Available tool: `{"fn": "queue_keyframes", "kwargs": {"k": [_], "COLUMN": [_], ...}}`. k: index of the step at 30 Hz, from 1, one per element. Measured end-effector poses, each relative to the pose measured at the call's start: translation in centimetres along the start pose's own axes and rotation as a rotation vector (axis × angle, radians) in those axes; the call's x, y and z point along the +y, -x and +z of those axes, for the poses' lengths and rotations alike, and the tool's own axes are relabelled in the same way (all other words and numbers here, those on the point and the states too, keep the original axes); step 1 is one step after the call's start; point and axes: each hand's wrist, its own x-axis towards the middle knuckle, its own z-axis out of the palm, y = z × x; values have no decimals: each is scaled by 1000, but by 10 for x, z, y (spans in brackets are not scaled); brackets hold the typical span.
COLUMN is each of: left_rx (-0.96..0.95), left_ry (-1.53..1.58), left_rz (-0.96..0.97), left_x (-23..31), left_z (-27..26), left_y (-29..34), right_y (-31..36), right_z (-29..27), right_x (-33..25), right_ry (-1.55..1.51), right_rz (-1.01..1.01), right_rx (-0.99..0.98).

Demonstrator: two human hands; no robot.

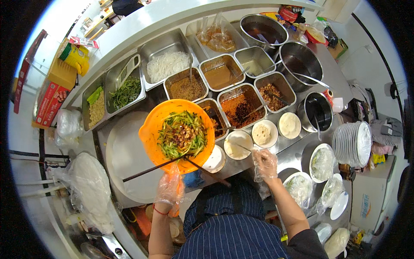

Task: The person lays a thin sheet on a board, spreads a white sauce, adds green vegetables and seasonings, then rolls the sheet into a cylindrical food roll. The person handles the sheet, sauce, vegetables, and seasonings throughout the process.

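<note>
My clear-gloved left hand (pixel 169 190) grips an orange plastic bowl (pixel 148 129) of green shreds (pixel 196 137) by its near handle (pixel 174 211); to the bowl's right, my clear-gloved right hand (pixel 265 164) pinches a thin metal utensil (pixel 245 148) slanting far-left into a round white tub (pixel 227 151).

We see one dark blue apron (pixel 233 235) – finely striped in a pale colour. The left hand (pixel 170 188) and the right hand (pixel 264 164) both wear clear, wrinkled plastic gloves. At the left wrist we find a thin red cord (pixel 160 210) – at the right, a short black sleeve (pixel 307 245).
</note>
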Motion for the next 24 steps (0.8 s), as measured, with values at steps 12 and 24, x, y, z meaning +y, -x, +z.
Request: {"fn": "queue_keyframes", "kwargs": {"k": [12, 24], "left_rx": [-32, -100], "left_ry": [348, 126], "left_rz": [-317, -303], "left_x": [-41, -44], "left_z": [-27, -28], "left_y": [69, 71], "right_y": [63, 57], "right_z": [28, 27], "right_x": [4, 13], "right_ry": [-513, -788], "right_rz": [467, 695], "right_rx": [277, 443]}}
